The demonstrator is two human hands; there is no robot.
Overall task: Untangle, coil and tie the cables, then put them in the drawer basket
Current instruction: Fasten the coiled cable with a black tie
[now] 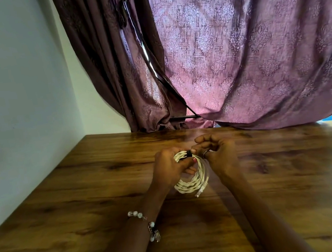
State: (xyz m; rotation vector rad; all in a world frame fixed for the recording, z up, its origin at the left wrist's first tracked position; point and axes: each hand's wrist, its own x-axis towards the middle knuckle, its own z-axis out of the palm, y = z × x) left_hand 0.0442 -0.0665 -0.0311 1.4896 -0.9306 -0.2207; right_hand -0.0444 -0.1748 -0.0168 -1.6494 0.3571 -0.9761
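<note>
A white cable is wound into a coil and held just above the wooden table, near its middle. My left hand grips the coil's upper left side. My right hand pinches a small black tie that sits on the top of the coil. A clear plug hangs at the coil's lower right. No drawer basket shows in this view.
A purple patterned curtain hangs down to the table's far edge. A white wall runs along the left side. A beaded bracelet is on my left wrist.
</note>
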